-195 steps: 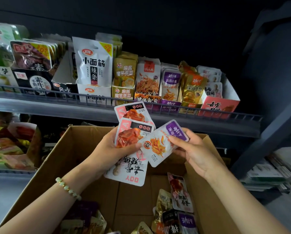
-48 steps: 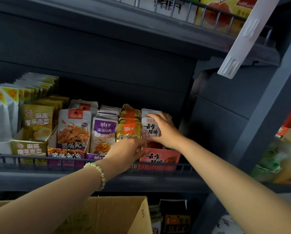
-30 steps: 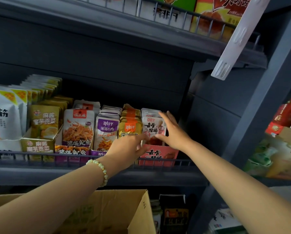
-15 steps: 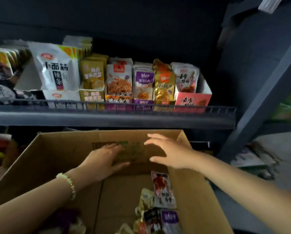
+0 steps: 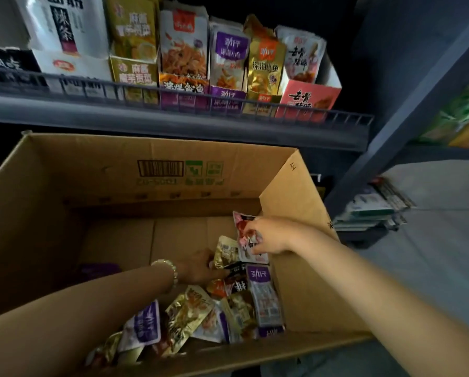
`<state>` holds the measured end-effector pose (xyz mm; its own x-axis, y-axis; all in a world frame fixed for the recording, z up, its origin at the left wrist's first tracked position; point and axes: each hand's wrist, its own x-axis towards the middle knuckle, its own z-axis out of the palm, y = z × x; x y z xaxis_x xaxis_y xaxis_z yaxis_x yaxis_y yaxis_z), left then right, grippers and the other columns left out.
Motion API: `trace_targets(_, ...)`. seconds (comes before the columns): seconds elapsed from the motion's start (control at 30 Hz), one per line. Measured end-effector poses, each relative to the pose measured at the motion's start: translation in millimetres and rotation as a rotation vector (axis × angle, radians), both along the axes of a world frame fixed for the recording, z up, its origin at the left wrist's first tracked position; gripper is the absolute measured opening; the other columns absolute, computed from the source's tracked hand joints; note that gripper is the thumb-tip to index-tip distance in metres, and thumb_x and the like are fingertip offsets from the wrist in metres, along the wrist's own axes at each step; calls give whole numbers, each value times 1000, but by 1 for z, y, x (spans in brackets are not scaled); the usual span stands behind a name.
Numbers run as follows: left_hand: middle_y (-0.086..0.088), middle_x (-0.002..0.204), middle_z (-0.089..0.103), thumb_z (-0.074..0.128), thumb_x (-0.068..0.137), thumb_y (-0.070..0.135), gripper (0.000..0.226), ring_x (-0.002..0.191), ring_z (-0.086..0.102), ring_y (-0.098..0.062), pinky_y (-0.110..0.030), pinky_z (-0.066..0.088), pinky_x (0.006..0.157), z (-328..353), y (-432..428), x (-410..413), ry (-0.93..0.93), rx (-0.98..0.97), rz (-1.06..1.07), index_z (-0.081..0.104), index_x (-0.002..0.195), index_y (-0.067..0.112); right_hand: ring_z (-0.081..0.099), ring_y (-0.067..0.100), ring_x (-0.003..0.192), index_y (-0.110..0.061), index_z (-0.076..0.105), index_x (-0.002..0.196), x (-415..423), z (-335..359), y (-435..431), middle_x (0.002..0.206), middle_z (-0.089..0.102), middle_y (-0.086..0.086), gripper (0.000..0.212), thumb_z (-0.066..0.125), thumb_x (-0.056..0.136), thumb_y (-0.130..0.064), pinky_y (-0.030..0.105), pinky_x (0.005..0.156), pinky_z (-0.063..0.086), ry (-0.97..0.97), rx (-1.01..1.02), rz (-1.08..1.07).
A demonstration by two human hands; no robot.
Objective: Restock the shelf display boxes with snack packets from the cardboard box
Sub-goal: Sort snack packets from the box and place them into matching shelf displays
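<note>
The open cardboard box stands below the shelf, with several loose snack packets heaped in its right half. My right hand pinches a pink-and-white packet that stands against the box's right wall. My left hand, with a bead bracelet on the wrist, reaches into the heap. Its fingertips touch a gold packet, and its grip is hidden in shadow. A purple packet lies just below the hands. On the shelf above, the pink display box holds matching packets.
The wire-railed shelf carries a row of filled display boxes: purple, gold, orange, yellow and white. A dark shelf upright slants at the right. Stacked flat packs lie on the floor beside the box.
Both hands dropped from the box's far rim down among the loose packets. My right hand took hold of a pink-and-white packet. The view tilted down and closer.
</note>
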<state>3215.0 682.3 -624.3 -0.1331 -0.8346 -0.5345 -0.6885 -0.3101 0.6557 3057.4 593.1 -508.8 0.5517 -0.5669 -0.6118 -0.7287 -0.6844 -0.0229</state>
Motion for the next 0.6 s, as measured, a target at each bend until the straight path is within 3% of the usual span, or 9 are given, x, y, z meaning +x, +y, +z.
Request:
trace_targets(0.1, 1, 109, 67, 74, 79, 46, 50, 97, 63, -14, -29, 53, 80, -18, -8, -9, 1, -59, 191, 62, 113, 12, 53, 24, 115, -21, 44, 140, -2, 0, -2, 137, 48, 5, 52, 60, 92, -36, 33, 83, 47, -55, -11, -9)
trace_targets(0.17, -1, 111, 66, 77, 76, 45, 51, 101, 62, -15, -30, 53, 85, -23, -7, -16, 6, -40, 269, 63, 113, 14, 52, 25, 117, -21, 43, 141, -2, 0, -3, 139, 48, 5, 53, 60, 93, -36, 33, 85, 47, -67, -4, -20)
trace_targets(0.23, 1, 113, 59, 74, 68, 61, 56, 112, 51, -17, -35, 47, 97, -24, -2, -21, -49, -21, 216, 66, 111, 26, 51, 25, 120, -20, 41, 143, -1, -1, -6, 141, 47, 6, 55, 59, 93, -37, 31, 86, 46, -83, 8, -34)
trace_targets(0.3, 4, 115, 55, 70, 57, 74, 62, 114, 45, -16, -36, 45, 99, -24, 7, -27, -60, 11, 102, 65, 106, 36, 50, 25, 121, -19, 40, 143, 0, -1, -10, 142, 46, 5, 56, 59, 94, -38, 27, 80, 41, -106, 21, -54)
trace_targets(0.43, -3, 108, 71, 81, 75, 22, 39, 97, 68, -16, -34, 57, 86, -32, 21, -43, 283, 78, 222, 63, 110, 18, 52, 24, 117, -17, 40, 142, 1, 1, -12, 139, 48, 5, 54, 57, 95, -38, 26, 76, 39, -118, 57, -71)
trace_targets(0.5, -5, 105, 72, 80, 77, 17, 38, 95, 70, -19, -38, 58, 85, -34, 23, -50, 347, 63, 333, 65, 111, 13, 52, 24, 117, -17, 40, 143, 1, 3, -11, 139, 48, 5, 53, 55, 96, -38, 26, 76, 39, -110, 63, -68)
trace_targets(0.6, -4, 96, 73, 77, 79, 19, 19, 89, 70, -20, -38, 58, 83, -31, 21, -50, 385, 82, 412, 68, 96, 15, 52, 24, 115, -17, 40, 142, 1, 4, -11, 136, 50, 5, 51, 54, 97, -37, 26, 74, 38, -117, 70, -68)
